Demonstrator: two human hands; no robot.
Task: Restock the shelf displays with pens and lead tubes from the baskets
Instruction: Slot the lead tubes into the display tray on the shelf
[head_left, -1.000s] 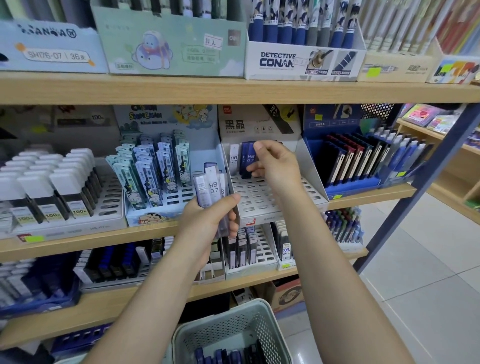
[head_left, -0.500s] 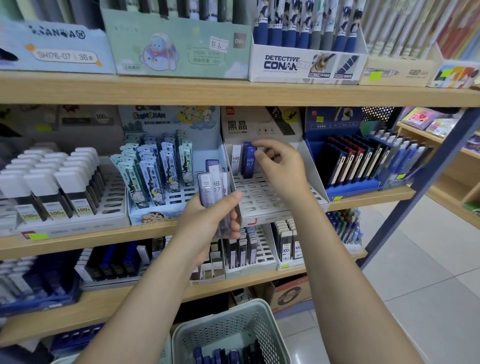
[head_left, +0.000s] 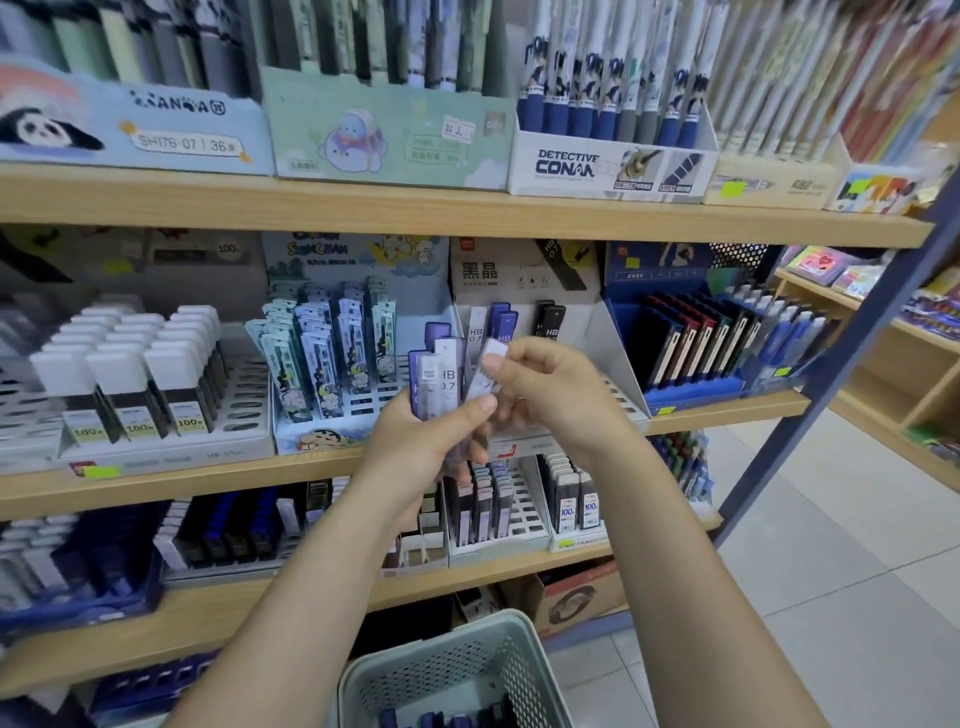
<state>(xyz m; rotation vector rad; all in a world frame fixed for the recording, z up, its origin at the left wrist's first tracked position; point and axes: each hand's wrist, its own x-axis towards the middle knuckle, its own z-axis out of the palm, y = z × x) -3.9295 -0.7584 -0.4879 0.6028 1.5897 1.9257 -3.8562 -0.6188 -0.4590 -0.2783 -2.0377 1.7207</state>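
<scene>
Left hand (head_left: 415, 447) is gripping a fan of lead tubes (head_left: 436, 382), thumb across their fronts. Right hand (head_left: 545, 395) is pinching one white-capped tube (head_left: 488, 371) just beside the fan. Advisable: draw it straight clear, left thumb clamping the rest, then seat it upright in the rack (head_left: 618, 395) behind the fingers.

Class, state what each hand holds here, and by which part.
Left hand grips a bunch of lead tubes by their lower ends. Right hand pinches one tube near its top.

The lead tubes (head_left: 439, 376) look like glossy clear plastic, the shelf (head_left: 467, 215) matt pale wood, the basket (head_left: 457, 670) perforated matt plastic.
</scene>
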